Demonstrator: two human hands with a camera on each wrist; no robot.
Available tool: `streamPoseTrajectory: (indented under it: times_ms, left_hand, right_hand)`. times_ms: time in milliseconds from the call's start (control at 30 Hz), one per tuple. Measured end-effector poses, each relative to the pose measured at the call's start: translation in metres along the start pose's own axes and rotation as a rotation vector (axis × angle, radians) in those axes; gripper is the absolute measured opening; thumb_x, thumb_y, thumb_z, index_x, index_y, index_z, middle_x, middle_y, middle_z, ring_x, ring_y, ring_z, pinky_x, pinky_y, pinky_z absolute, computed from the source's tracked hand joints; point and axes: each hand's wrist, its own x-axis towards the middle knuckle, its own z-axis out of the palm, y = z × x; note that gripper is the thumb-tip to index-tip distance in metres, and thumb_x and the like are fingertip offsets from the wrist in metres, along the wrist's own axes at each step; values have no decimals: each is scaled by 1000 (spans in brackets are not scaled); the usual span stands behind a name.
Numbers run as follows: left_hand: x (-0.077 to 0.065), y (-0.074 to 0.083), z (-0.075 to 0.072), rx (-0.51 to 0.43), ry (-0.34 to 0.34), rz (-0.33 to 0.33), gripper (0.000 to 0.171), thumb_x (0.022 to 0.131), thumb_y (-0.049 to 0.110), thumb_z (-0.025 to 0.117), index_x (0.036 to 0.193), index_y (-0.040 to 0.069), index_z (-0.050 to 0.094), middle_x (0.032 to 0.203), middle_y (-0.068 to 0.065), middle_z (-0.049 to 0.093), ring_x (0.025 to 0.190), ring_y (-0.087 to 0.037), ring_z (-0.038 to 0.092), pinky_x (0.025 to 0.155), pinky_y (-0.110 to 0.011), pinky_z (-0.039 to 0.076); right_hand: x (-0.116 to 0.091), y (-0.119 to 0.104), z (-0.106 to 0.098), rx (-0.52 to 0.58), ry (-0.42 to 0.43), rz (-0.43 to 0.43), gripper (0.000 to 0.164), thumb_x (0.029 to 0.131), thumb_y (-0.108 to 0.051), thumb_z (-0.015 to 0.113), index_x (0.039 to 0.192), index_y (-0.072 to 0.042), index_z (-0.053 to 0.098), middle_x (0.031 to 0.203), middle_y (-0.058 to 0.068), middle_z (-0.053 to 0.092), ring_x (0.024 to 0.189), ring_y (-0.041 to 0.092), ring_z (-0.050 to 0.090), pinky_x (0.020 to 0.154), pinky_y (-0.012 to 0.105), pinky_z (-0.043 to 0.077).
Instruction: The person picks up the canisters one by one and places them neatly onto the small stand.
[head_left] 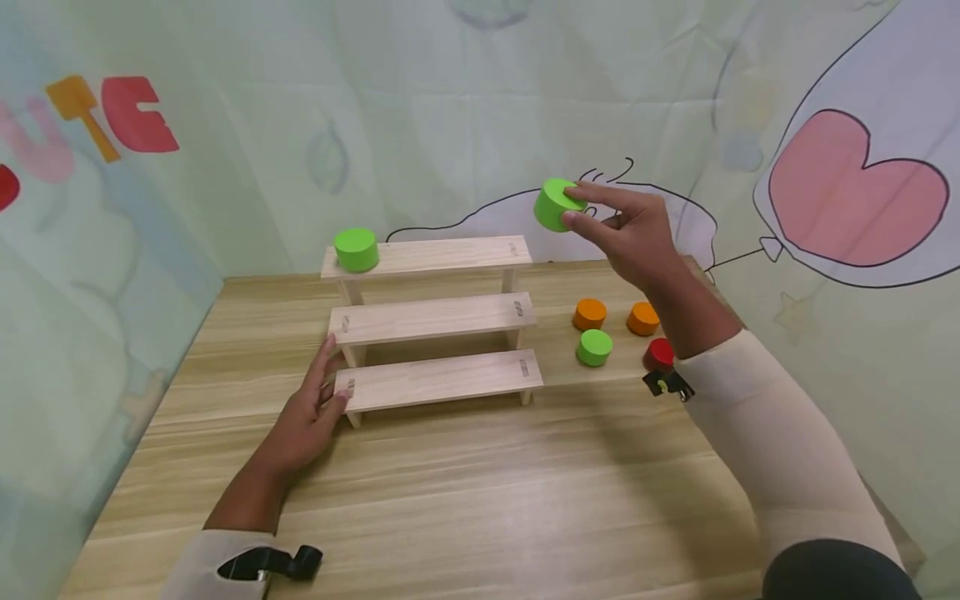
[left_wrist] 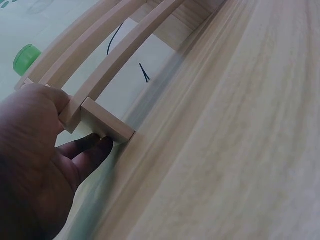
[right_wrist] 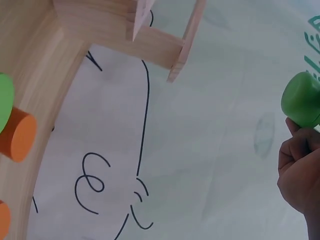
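Note:
A pale wooden three-step stand point(head_left: 431, 318) stands on the table. My left hand point(head_left: 303, 429) grips its left end by the lowest step; in the left wrist view, fingers point(left_wrist: 102, 146) touch the side leg under the step's overhang. My right hand point(head_left: 630, 237) holds a green cylinder block point(head_left: 555, 206) in the air right of the top step. Thumb and fingers pinch it, also seen in the right wrist view as a green block point(right_wrist: 300, 100). A second green block point(head_left: 356, 250) sits at the left end of the top step.
Right of the stand lie a green block point(head_left: 595, 347), two orange blocks point(head_left: 589, 314) and a red block point(head_left: 659, 354), partly covered by the right forearm. A printed cloth point(head_left: 262, 167) hangs behind the wood-grain table point(head_left: 480, 500) and along its sides.

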Motion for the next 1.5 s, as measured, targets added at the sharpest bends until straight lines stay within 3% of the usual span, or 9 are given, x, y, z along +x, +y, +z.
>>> streamPoseTrajectory:
  times_ms: [200, 267, 467, 933, 1233, 1500]
  left_hand:
    - [0, 0, 2, -23, -2, 10, 84, 117, 11, 45, 176, 40, -8, 179, -32, 20, 156, -60, 37, 101, -2, 42]
    - [0, 0, 2, -24, 0, 13, 84, 117, 11, 45, 176, 40, -8, 178, -32, 21, 156, -60, 38, 101, -2, 43]
    - [-1, 1, 3, -16, 4, 7, 85, 117, 10, 46, 176, 41, -7, 178, -31, 22, 155, -59, 41, 101, -3, 43]
    - [-1, 2, 5, -4, 11, 9, 85, 117, 10, 46, 176, 41, -7, 178, -31, 22, 154, -59, 42, 100, -2, 43]
    - [-1, 0, 2, -3, 8, 6, 85, 117, 12, 46, 176, 41, -7, 178, -32, 22, 154, -59, 41, 102, -3, 42]
    - [-2, 1, 2, 8, 8, -10, 84, 118, 14, 46, 175, 43, -8, 179, -29, 23, 156, -57, 41, 102, -4, 41]
  right_hand:
    - [16, -1, 15, 63, -15, -31, 35, 100, -3, 77, 136, 0, 76, 147, 20, 71, 84, -5, 77, 73, 14, 62]
    - [21, -1, 21, 73, -23, -30, 35, 101, -3, 77, 136, -1, 76, 147, 19, 71, 97, -4, 77, 77, 15, 63]
    - [38, -3, 41, 77, -49, 16, 36, 100, -9, 79, 135, -6, 77, 147, 13, 72, 125, 19, 75, 81, 16, 63]
    - [65, -6, 81, 238, -103, 49, 34, 96, -5, 82, 130, -2, 80, 142, 14, 75, 128, 22, 75, 93, 28, 67]
    - [63, 7, 119, 253, -149, 135, 35, 96, -12, 85, 130, -6, 81, 144, 10, 75, 131, 20, 72, 90, 27, 65]
    - [64, 16, 133, 265, -192, 152, 36, 94, -9, 87, 129, -5, 81, 146, 13, 73, 135, 23, 70, 92, 26, 64]
